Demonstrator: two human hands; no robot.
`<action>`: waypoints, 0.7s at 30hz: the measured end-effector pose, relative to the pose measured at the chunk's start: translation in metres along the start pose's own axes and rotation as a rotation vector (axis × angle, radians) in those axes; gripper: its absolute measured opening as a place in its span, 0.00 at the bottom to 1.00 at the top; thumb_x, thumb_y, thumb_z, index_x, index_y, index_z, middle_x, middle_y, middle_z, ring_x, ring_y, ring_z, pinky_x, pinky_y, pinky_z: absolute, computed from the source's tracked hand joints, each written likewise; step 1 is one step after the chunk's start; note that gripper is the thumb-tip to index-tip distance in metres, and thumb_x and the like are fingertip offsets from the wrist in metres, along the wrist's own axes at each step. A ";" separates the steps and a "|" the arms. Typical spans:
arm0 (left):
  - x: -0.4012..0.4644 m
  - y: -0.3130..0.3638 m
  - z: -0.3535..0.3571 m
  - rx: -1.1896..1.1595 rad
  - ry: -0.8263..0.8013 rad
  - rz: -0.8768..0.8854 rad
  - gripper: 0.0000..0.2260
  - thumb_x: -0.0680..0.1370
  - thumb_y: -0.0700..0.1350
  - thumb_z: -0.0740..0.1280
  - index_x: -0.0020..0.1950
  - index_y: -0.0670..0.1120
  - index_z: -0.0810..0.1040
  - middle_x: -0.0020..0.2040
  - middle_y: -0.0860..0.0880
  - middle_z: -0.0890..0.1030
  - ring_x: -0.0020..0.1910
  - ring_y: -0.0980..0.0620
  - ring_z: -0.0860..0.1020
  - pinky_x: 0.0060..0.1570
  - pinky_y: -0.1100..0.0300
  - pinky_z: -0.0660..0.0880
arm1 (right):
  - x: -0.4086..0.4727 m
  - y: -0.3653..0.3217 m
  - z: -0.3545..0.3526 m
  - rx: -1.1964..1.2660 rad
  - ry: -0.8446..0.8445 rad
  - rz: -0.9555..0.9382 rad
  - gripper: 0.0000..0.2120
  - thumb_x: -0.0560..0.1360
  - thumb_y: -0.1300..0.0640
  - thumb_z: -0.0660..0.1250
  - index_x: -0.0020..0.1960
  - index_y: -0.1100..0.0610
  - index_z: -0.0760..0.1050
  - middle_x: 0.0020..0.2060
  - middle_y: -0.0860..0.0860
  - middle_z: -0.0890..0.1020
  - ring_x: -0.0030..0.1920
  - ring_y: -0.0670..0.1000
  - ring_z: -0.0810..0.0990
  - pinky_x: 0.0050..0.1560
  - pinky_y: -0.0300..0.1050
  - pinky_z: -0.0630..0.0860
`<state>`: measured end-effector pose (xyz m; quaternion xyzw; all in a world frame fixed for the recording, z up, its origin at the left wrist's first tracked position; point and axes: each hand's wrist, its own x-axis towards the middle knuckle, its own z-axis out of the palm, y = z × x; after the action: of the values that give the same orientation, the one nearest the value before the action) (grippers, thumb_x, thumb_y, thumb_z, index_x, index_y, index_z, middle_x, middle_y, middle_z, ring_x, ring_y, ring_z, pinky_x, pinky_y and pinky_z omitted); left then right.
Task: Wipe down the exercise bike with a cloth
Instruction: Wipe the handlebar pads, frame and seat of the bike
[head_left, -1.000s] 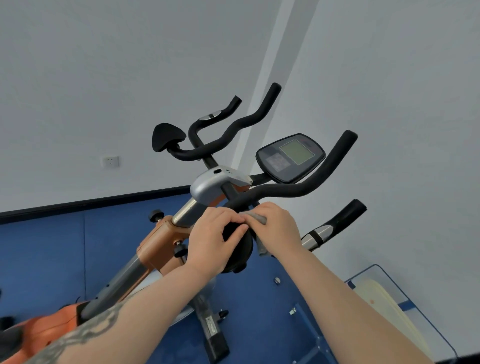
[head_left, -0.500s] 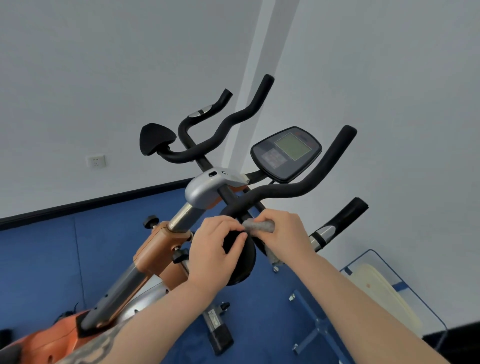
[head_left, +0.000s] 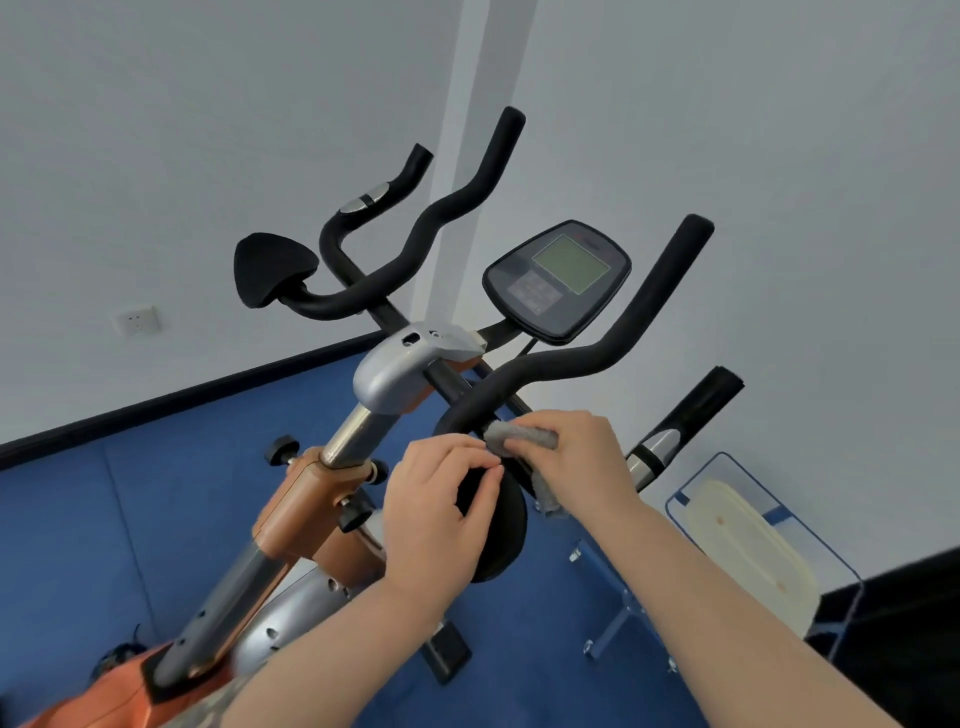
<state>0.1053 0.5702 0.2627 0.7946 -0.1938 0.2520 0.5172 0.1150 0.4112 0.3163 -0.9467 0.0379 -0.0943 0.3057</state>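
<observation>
Grey cloth (head_left: 521, 435), rolled into a short wad, lies with its long axis running left to right across the near end of the exercise bike's (head_left: 332, 499) right handlebar (head_left: 566, 364). One loose end hangs down behind the right hand (head_left: 579, 457), whose fingers (head_left: 540, 423) curl over the roll and press it against the foam grip. The left hand (head_left: 431, 514) sits just beside it, fingers bent round the rim of a black round pad (head_left: 501, 525) below the bar, fingertips nearly touching the cloth.

From the hands the handlebar rises away to the upper right and ends in a blunt black tip. Its twin on the left follows the same bend. Between them the console (head_left: 558, 280) tilts its greenish screen toward the camera. The bike's orange and silver frame slopes down to the lower left over a blue floor (head_left: 130, 519). A clear bin (head_left: 753, 525) stands near, at the right.
</observation>
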 end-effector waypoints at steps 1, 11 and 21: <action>0.000 0.001 0.000 -0.001 0.004 0.002 0.04 0.76 0.47 0.68 0.46 0.49 0.82 0.50 0.57 0.80 0.52 0.56 0.76 0.53 0.58 0.72 | 0.005 -0.005 0.005 0.003 0.022 0.004 0.04 0.73 0.52 0.72 0.47 0.48 0.84 0.32 0.38 0.79 0.38 0.37 0.78 0.39 0.28 0.70; 0.002 0.006 -0.001 0.037 0.013 -0.035 0.01 0.75 0.45 0.70 0.45 0.50 0.81 0.48 0.58 0.79 0.51 0.58 0.75 0.52 0.58 0.72 | -0.003 -0.001 -0.010 -0.072 -0.062 -0.053 0.02 0.73 0.50 0.72 0.44 0.46 0.80 0.34 0.41 0.80 0.40 0.41 0.78 0.41 0.38 0.74; 0.004 0.042 0.018 0.273 -0.049 -0.376 0.08 0.76 0.42 0.67 0.45 0.57 0.77 0.49 0.62 0.72 0.59 0.57 0.64 0.60 0.58 0.54 | -0.063 0.029 -0.030 -0.288 0.108 -0.389 0.16 0.68 0.64 0.76 0.54 0.52 0.84 0.52 0.46 0.83 0.49 0.50 0.82 0.46 0.46 0.80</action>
<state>0.0879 0.5366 0.2895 0.8851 -0.0190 0.1559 0.4380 0.0466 0.3790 0.3132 -0.9636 -0.1155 -0.1955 0.1411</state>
